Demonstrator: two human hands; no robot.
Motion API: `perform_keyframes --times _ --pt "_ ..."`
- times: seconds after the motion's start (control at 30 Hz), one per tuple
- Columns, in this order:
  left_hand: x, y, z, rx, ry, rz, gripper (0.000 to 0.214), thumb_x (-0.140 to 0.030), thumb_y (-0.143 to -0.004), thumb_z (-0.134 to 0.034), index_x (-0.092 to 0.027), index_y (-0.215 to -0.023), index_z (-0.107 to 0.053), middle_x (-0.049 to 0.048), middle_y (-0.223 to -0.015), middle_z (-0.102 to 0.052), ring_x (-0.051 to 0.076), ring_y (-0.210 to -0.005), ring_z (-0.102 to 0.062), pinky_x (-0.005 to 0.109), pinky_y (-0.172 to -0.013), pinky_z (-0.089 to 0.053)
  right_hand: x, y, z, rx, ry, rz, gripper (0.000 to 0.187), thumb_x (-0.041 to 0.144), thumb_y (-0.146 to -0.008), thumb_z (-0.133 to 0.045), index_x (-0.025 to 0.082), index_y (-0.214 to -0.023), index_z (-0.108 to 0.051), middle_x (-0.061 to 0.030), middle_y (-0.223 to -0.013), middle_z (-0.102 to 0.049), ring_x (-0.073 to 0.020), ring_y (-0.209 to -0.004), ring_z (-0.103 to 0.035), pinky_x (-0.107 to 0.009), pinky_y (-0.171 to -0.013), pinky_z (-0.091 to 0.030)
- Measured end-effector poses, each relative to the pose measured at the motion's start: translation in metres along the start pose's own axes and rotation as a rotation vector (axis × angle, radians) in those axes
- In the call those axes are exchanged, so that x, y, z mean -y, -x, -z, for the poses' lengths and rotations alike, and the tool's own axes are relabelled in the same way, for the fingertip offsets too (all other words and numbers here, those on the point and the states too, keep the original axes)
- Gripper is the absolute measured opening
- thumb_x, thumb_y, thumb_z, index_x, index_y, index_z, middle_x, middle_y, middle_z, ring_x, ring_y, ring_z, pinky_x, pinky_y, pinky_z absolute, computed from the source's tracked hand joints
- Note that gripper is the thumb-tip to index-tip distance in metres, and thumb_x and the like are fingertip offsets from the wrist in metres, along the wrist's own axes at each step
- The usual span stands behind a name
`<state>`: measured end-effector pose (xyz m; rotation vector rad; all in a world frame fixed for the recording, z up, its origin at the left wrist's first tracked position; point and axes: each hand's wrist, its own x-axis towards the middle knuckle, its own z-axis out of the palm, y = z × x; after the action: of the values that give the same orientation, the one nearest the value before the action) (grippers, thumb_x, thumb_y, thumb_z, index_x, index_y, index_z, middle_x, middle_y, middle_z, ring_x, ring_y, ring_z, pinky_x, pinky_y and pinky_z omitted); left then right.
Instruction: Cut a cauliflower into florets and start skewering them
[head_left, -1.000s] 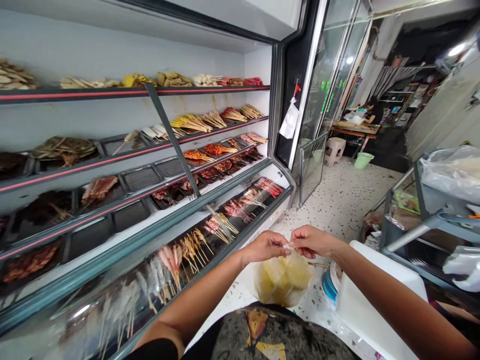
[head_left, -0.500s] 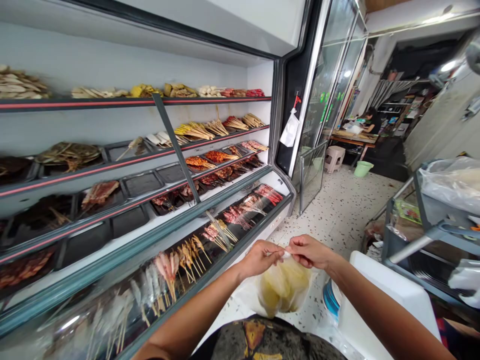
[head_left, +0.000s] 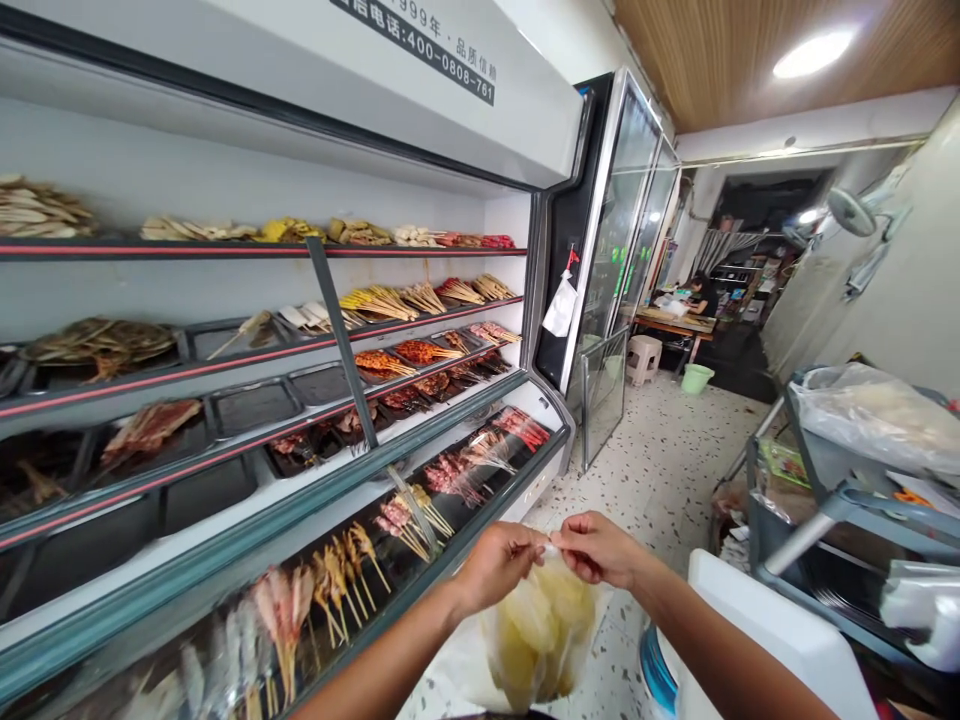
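Note:
A thin clear plastic bag (head_left: pixel 536 635) with pale yellow pieces inside hangs from my two hands, above the speckled floor. My left hand (head_left: pixel 499 562) pinches the gathered top of the bag from the left. From the right, my right hand (head_left: pixel 596 550) pinches the same top, its fingertips close against those of the left. What the yellow pieces are I cannot make out through the plastic. The very ends of my fingers partly hide the bag's neck.
Along my left runs a display fridge (head_left: pixel 450 420) with skewers on trays. A white tub (head_left: pixel 765 640) and a grey cart (head_left: pixel 795 500) stand at right. Farther off are a green bucket (head_left: pixel 697 377), a stool (head_left: pixel 643 358) and a person (head_left: pixel 703 295) at a table.
My view has tilted up, showing more ceiling and the fridge's printed header. Hands and bag appear lower and slightly left in the picture. Both hands still pinch the bag's top.

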<state>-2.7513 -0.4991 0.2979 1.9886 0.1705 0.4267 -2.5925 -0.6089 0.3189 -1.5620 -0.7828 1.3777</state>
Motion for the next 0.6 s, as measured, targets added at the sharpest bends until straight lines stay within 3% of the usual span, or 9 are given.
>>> perform_keyframes --times 0.17,0.33,0.6 --pt "0.006 0.001 -0.011 -0.039 -0.032 0.034 0.026 -0.019 -0.084 -0.048 -0.011 -0.077 -0.072 0.0047 -0.064 -0.064 0.010 -0.054 -0.053 0.019 -0.055 -0.042 0.000 0.007 -0.003 -0.048 0.219 -0.044 0.030 0.039 -0.068 -0.058 0.016 -0.051 -0.051 0.0033 -0.041 -0.053 -0.0058 -0.029 -0.045 -0.016 -0.029 -0.030" --pt "0.007 -0.002 -0.016 0.013 -0.132 0.002 0.032 -0.008 -0.079 -0.045 -0.017 -0.086 -0.075 0.0022 -0.067 -0.067 0.009 -0.056 -0.053 0.019 -0.059 -0.041 -0.009 0.009 -0.003 -0.013 0.167 -0.027 0.016 0.025 -0.061 -0.054 0.016 -0.048 -0.053 0.0049 -0.040 -0.051 -0.0050 -0.029 -0.043 -0.015 -0.028 -0.030" --pt "0.004 -0.003 -0.020 0.031 -0.234 -0.013 0.031 -0.010 -0.082 -0.045 -0.019 -0.088 -0.075 0.0021 -0.070 -0.069 0.011 -0.061 -0.057 0.020 -0.065 -0.042 -0.018 0.008 -0.002 -0.041 0.157 -0.039 0.012 0.023 -0.059 -0.051 0.015 -0.062 -0.059 0.0047 -0.050 -0.056 -0.0066 -0.034 -0.049 -0.016 -0.032 -0.035"
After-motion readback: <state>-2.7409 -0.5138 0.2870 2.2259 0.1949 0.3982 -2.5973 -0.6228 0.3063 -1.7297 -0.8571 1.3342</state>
